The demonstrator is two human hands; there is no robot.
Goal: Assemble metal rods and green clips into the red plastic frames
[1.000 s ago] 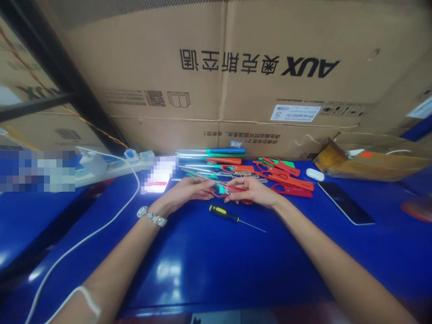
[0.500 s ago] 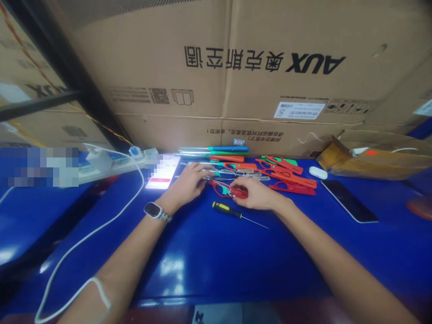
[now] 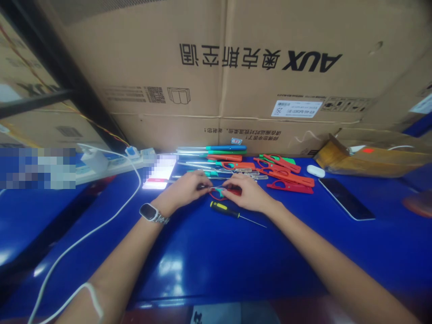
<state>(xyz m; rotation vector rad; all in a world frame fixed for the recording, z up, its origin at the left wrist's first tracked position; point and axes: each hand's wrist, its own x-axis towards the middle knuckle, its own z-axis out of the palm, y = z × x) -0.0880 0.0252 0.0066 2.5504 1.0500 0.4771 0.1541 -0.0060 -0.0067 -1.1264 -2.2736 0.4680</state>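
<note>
Near the middle of the blue table lies a red lighter casing half [image 3: 213, 196] with a teal trigger [image 3: 218, 192] in it. My right hand [image 3: 251, 193] grips its right part, thumb and fingers covering much of it. Closed in a pinch at its left end, my left hand [image 3: 185, 190] has a thin pale wire at its fingertips, stretching across toward the right fingers. A small dark part also shows there, too small to name. Just in front lies a black and yellow screwdriver [image 3: 224, 208]. Behind the hands are lighters with metal tubes, among them a blue-handled lighter [image 3: 226, 148].
Several red and orange casing halves [image 3: 290, 186] lie to the right, beside a white case [image 3: 316, 171], a dark phone [image 3: 346, 198] and an open carton [image 3: 374, 159]. A lit phone [image 3: 160, 173], power strip [image 3: 116, 164] and white cable [image 3: 101, 221] are left. A large cardboard box [image 3: 249, 94] stands behind.
My left hand has come down and right to the casing's left end. My right fingers have shifted left over the casing, and the fingertips of both hands are now closer together.
</note>
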